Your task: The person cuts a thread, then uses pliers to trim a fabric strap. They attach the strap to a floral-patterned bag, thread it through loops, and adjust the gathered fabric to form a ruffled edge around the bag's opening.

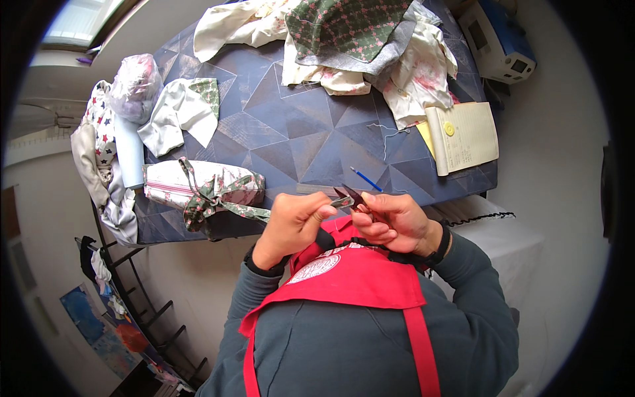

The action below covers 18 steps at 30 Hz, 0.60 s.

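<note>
My left hand (294, 225) is closed on a small pair of thread snips (348, 196), whose dark blades point up and to the right. My right hand (393, 221) has its fingers curled right next to the blades, its forefinger tip touching or nearly touching them. Whatever it pinches is too small to make out. Both hands are raised in front of my chest, above my red apron (357, 274) and over the near edge of the blue patterned table (297, 132).
A floral zip pouch (205, 188) lies to the left of my hands. A blue pen (365, 178) and a notepad (463, 135) lie to the right. Piled fabrics (350, 40) cover the far side, beside a white-and-blue machine (496, 40). A metal rack (132, 291) stands at the lower left.
</note>
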Motion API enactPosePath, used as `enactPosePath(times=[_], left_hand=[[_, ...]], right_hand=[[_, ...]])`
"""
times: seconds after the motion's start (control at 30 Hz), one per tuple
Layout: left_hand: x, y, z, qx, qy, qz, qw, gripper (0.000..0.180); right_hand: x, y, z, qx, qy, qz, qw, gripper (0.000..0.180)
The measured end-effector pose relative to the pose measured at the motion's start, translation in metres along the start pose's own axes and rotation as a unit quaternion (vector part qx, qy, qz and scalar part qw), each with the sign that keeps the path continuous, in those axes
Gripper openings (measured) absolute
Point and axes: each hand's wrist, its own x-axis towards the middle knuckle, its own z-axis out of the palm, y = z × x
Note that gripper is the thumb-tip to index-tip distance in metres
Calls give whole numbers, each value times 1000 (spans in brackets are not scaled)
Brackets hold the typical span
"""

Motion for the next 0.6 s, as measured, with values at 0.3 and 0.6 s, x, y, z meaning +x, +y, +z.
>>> enactPosePath(times=[0.3,0.6], left_hand=[[2,-2,-7,34,17,34,999,13],[1,-1,-11,30,16,51,998,9]], right_hand=[[-1,2,-1,-21,-11,4,1000,43],[7,5,2,25,-44,17,999,45]])
